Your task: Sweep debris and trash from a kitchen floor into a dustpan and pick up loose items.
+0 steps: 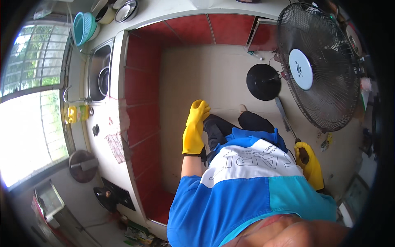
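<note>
My left hand (200, 111), in a yellow rubber glove, is in front of my left thigh with its fingers curled in. I see nothing held in it. At my right side, my right hand (308, 163) wears a matching glove and is closed around the dark handle of a long-handled floor tool (290, 128). The tool's thin shaft slants forward beside a flat grey head (280, 111), which lies low by the fan's base. Whether it is a mop or a squeegee I cannot tell.
A pedestal fan (301, 69) with a round black base (263, 82) stands ahead on the right. Red cabinets (143, 92) line the left and far sides under a white counter (115, 71) with a steel sink (100, 74). A plastic bottle (254, 55) lies on the tiled floor (197, 74).
</note>
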`<act>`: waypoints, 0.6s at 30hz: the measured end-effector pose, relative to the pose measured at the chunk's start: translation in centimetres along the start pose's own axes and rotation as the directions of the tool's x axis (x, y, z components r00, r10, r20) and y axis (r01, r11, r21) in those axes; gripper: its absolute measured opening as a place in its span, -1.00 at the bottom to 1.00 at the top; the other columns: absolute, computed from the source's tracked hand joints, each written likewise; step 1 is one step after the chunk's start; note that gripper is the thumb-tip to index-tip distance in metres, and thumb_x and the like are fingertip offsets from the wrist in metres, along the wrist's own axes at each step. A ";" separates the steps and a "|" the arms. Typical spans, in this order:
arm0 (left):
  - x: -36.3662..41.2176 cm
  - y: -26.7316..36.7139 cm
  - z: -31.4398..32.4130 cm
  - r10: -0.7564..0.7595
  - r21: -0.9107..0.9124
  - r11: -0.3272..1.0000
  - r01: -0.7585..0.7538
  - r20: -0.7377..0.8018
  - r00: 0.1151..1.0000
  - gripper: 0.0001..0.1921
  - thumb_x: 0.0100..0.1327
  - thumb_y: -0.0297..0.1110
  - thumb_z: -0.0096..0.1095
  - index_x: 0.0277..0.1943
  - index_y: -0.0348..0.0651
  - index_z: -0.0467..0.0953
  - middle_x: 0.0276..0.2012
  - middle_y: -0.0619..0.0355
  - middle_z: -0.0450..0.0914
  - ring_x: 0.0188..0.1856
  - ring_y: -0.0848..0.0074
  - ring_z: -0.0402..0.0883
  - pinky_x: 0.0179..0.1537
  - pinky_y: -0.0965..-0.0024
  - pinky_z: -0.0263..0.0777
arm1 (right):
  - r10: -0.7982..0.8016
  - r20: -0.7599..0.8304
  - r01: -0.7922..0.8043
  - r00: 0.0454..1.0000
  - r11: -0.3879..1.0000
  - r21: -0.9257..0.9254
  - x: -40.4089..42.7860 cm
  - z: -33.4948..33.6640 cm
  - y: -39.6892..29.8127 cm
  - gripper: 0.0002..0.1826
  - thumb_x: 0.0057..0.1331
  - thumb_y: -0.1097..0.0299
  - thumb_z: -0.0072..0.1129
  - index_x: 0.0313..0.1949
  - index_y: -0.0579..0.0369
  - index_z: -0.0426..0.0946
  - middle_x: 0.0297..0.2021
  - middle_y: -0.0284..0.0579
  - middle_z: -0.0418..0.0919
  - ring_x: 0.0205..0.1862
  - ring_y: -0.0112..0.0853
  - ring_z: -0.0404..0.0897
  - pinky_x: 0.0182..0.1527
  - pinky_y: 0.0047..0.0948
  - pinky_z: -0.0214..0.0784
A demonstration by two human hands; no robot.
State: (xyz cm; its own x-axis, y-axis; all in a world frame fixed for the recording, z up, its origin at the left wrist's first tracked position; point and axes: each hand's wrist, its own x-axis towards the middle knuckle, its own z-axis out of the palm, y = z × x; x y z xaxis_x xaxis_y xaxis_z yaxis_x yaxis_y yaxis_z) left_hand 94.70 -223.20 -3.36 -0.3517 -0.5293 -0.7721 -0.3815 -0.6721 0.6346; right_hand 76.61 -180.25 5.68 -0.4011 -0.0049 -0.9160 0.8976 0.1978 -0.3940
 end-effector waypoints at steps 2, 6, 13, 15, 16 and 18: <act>4.0 1.1 -0.8 0.003 0.309 0.951 -0.016 0.041 0.999 -0.57 0.28 -0.23 0.10 0.15 -0.24 0.34 -0.09 0.02 0.56 -0.13 0.37 0.60 -0.12 0.41 0.50 | -0.047 -0.066 0.041 0.997 0.996 -0.079 0.1 1.6 2.3 -0.87 0.17 0.35 0.19 -0.37 0.10 0.47 -0.50 -0.27 0.51 -0.57 -0.58 0.48 -0.52 -0.70 0.44; 9.1 3.5 -2.7 0.116 0.848 0.453 -0.275 0.250 0.961 -0.51 0.18 -0.05 0.08 0.05 -0.23 0.47 -0.06 -0.04 0.59 0.00 0.24 0.57 0.00 0.27 0.41 | 0.308 0.159 -0.341 0.938 0.900 0.270 -4.3 10.0 3.3 -0.83 0.23 0.30 0.12 -0.31 0.15 0.45 -0.51 -0.29 0.51 -0.60 -0.59 0.48 -0.55 -0.65 0.46; 13.9 10.3 -4.7 -0.089 0.852 0.308 -0.423 0.469 0.879 -0.65 0.15 -0.12 0.05 -0.17 -0.20 0.56 -0.22 -0.08 0.62 -0.11 0.13 0.61 -0.09 0.22 0.43 | 0.010 0.517 -0.457 0.856 0.481 0.748 -6.3 19.4 8.7 -0.58 0.34 0.32 -0.04 0.05 0.42 0.35 -0.39 -0.16 0.60 -0.49 -0.53 0.52 -0.43 -0.57 0.44; 14.6 11.9 -5.1 -0.082 0.862 0.305 -0.405 0.448 0.890 -0.64 0.15 -0.13 0.04 -0.12 -0.20 0.56 -0.20 -0.09 0.62 -0.09 0.13 0.61 -0.07 0.23 0.43 | -0.094 0.533 -0.446 0.841 0.440 0.780 -5.2 23.2 7.8 -0.56 0.35 0.29 -0.04 0.07 0.42 0.33 -0.38 -0.13 0.60 -0.49 -0.53 0.52 -0.43 -0.59 0.43; 15.1 12.4 -5.3 -0.090 0.863 0.291 -0.413 0.454 0.886 -0.64 0.15 -0.13 0.04 -0.12 -0.20 0.56 -0.20 -0.09 0.62 -0.09 0.13 0.61 -0.07 0.23 0.43 | -0.120 0.492 -0.393 0.862 0.453 0.800 -4.9 25.4 6.6 -0.58 0.33 0.29 0.02 0.04 0.39 0.34 -0.38 -0.15 0.60 -0.49 -0.55 0.53 -0.42 -0.63 0.45; 15.3 13.5 -4.9 -0.073 0.852 0.322 -0.412 0.456 0.887 -0.59 0.17 -0.11 0.05 -0.02 -0.18 0.52 -0.14 -0.09 0.61 -0.05 0.15 0.60 -0.03 0.25 0.42 | -0.128 0.446 -0.341 0.886 0.471 0.813 -4.0 27.2 4.7 -0.65 0.31 0.31 0.08 -0.03 0.33 0.37 -0.38 -0.17 0.59 -0.47 -0.54 0.55 -0.41 -0.60 0.49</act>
State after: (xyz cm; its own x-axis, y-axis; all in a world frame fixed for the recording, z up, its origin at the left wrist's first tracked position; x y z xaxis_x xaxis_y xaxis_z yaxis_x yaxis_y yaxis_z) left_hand 88.32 -242.88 -6.83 -0.6739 -0.1838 -0.7156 -0.7066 0.4430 0.5517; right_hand 87.38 -206.02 5.47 -0.3885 -0.4667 -0.7946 0.7085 -0.7026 0.0663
